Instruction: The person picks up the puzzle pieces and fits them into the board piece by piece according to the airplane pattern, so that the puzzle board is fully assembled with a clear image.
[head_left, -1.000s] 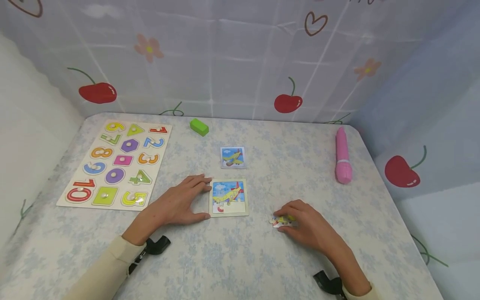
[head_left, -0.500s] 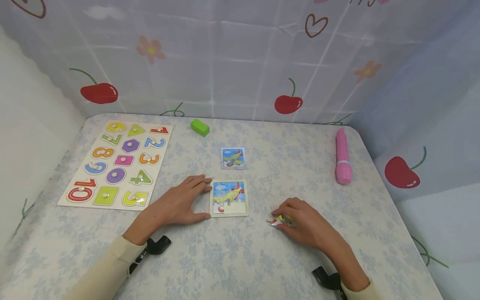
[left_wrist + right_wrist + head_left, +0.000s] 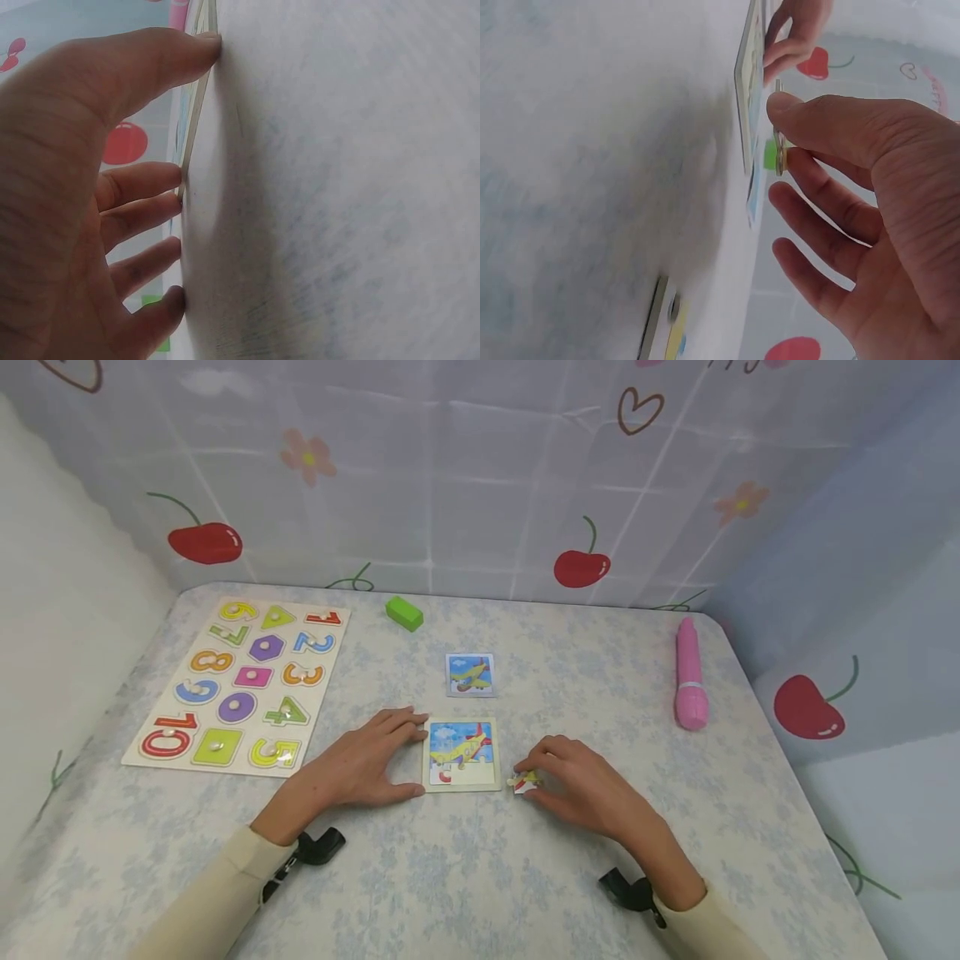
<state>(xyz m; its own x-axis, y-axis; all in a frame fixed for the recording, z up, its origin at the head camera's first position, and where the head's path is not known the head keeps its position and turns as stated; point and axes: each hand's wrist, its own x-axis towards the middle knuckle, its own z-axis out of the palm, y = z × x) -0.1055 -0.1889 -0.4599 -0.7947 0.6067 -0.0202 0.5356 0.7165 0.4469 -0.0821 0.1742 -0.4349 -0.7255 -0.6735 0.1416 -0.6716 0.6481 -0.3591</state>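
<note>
My right hand (image 3: 581, 781) pinches a small jigsaw piece (image 3: 524, 782) with yellow, red and white print between thumb and forefinger. In the right wrist view the piece (image 3: 781, 154) is edge-on, clear of the tabletop. Just left of it lies the square jigsaw tray (image 3: 498, 781), showing a yellow airplane on blue sky and a bare pale patch at lower right. My left hand (image 3: 360, 764) lies at the tray's left side, thumb and fingertips touching its edge, fingers fairly straight. Behind the tray is a small airplane picture card (image 3: 471, 676).
A number and shape peg board (image 3: 243, 702) lies at the left. Toward the back is a green block (image 3: 405, 613); at the right, a pink rod-like object (image 3: 691, 681). A flat yellow-and-blue printed thing (image 3: 666, 322) lies on the table in the right wrist view.
My right hand has moved left with the jigsaw piece, from well right of the tray to close beside it. The left hand stays at the tray's edge.
</note>
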